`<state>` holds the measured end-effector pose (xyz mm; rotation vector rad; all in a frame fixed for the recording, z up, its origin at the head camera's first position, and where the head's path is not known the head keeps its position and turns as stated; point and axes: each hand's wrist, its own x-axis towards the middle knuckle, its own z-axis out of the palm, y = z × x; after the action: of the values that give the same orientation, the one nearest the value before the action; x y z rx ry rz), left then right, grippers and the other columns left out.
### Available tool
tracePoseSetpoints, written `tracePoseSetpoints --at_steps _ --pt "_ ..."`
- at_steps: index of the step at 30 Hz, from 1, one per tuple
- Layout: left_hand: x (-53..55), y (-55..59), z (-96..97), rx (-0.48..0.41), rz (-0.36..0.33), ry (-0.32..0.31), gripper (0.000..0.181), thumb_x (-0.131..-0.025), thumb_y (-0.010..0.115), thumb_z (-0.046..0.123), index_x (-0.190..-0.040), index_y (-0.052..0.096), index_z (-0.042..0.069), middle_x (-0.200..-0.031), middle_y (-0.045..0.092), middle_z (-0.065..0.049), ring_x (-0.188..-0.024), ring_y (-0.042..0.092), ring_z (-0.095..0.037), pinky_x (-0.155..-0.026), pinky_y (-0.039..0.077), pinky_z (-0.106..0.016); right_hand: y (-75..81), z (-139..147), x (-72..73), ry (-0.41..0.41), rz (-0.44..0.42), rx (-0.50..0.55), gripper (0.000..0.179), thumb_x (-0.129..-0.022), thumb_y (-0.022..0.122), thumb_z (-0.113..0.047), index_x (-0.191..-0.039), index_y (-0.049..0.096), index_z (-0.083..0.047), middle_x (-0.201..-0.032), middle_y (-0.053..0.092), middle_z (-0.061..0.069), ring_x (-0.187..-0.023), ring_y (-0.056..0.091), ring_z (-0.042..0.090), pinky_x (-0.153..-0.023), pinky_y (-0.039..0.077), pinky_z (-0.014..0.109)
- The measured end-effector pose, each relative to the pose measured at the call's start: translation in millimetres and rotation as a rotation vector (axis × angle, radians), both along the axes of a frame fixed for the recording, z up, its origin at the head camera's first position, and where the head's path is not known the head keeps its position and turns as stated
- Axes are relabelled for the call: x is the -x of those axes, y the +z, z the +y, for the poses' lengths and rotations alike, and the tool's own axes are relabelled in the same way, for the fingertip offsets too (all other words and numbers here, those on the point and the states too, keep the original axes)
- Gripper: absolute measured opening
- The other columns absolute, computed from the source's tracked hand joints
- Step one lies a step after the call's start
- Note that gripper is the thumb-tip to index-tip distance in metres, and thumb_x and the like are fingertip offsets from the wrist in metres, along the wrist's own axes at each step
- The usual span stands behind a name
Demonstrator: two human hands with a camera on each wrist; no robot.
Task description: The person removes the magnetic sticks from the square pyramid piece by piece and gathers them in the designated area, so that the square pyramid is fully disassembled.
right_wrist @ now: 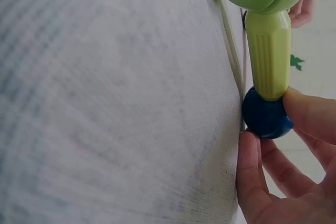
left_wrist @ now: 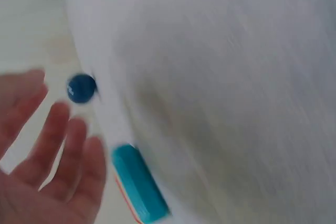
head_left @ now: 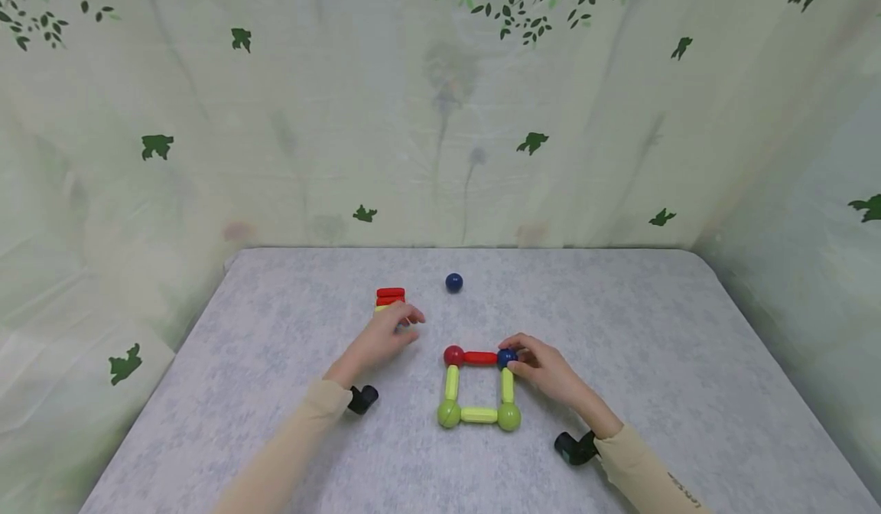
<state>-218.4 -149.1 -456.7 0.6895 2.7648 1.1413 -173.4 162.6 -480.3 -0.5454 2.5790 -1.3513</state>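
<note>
Right fingers [right_wrist: 249, 166] pinch the blue ball [right_wrist: 265, 118], far-right on the square [head_left: 479, 415], seemingly seating it; left fingers [left_wrist: 93, 169], relaxed, hang off its far-left corner; gentle release probably suits next.

We get the head view from above the near side, facing forward and down, farthest back: most of the table [head_left: 654, 346], cloth backdrop [head_left: 385, 116], both arms. Left wrist camera [head_left: 363, 399] sits close behind the left hand [head_left: 378, 336], low, rolled sideways so tabletop is right and backdrop left, partly blurred. We match its loose blue ball [head_left: 454, 283] to the head view. Right wrist camera [head_left: 577, 448] is also low and near, rolled the other way, tabletop left, facing past the right hand [head_left: 553, 370] to one side of the square [head_left: 479, 415], which we see whole from the head.
</note>
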Motion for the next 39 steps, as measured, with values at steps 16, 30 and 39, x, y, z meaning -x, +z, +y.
tracePoseSetpoints --at_steps 16,30,39 --pt "-14.6 -6.0 59.3 0.093 -0.104 -0.227 0.017 -0.090 0.062 0.009 -0.106 0.064 0.006 -0.090 0.055 0.001 -0.081 0.050 -0.014 -0.072 0.045 -0.027 -1.3 -0.8 0.4 0.017 -0.013 0.023 0.023 -0.095 0.058 -0.008 -0.118 0.059 -0.009 -0.116 0.060 0.007 -0.096 0.058 0.021 -0.084 0.047 0.041" --pt "-24.3 -9.9 68.5 0.174 0.062 -0.127 0.011 -0.092 0.064 0.018 -0.102 0.065 0.018 -0.095 0.050 0.002 -0.084 0.046 -0.016 -0.072 0.042 -0.029 -1.2 2.0 0.2 0.027 -0.001 0.036 0.022 -0.095 0.059 -0.010 -0.117 0.059 -0.008 -0.115 0.060 0.007 -0.093 0.057 0.020 -0.083 0.047 0.040" --pt "-27.4 -10.1 70.8 0.179 0.158 -0.124 0.008 -0.092 0.064 0.017 -0.099 0.065 0.019 -0.094 0.048 0.002 -0.083 0.045 -0.016 -0.071 0.040 -0.027 -2.2 2.9 0.4 0.014 -0.009 0.033 0.023 -0.095 0.060 -0.011 -0.118 0.059 -0.009 -0.117 0.060 0.007 -0.097 0.058 0.021 -0.085 0.047 0.041"
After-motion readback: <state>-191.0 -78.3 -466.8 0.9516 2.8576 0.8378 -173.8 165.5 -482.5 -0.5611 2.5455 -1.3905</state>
